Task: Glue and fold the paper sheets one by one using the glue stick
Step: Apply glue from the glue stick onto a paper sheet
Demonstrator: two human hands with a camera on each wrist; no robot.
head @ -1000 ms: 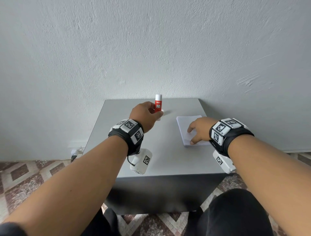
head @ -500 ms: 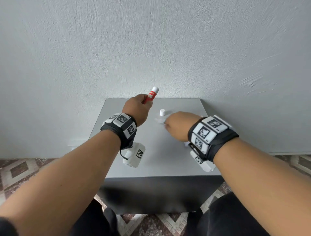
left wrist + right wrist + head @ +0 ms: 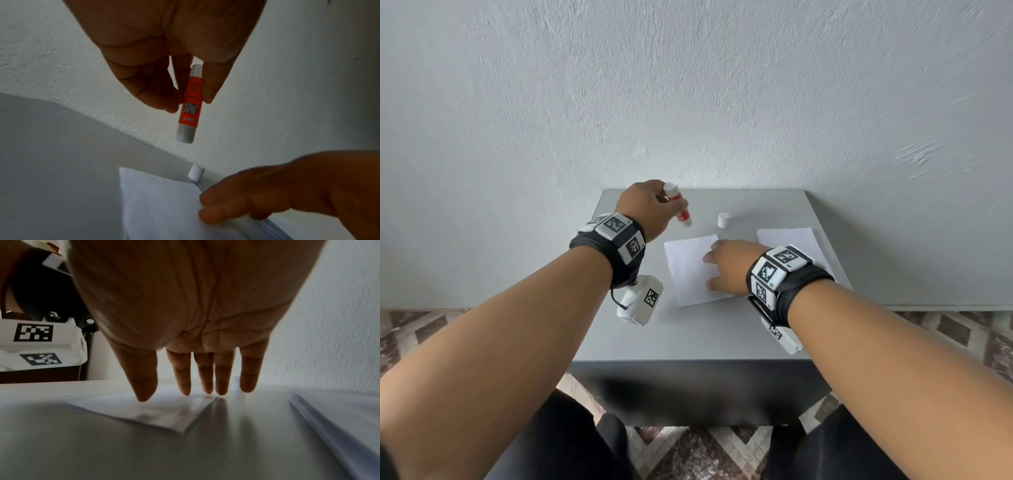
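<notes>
Pinching glue stick (image 3: pixel 678 205) in left hand (image 3: pixel 650 209); right hand (image 3: pixel 729 265) flat on sheet (image 3: pixel 688 270).

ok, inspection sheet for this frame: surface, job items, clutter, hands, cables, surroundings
Surface: grey table set against the wall, top matte.
Job's things: single sheet lying flat near the middle; paper stack to its right; glue stick uncapped, open end pointing down, held above the table; white cap standing behind the sheet.
Clutter: nothing seen.
Hands: left hand pinches the glue stick; right hand rests on the sheet, fingers straight, tips on the paper.
Cables: short black lead at the left wrist camera; nothing else seen.
Surroundings: textured white wall, scuffed at right; patterned tile floor.
</notes>
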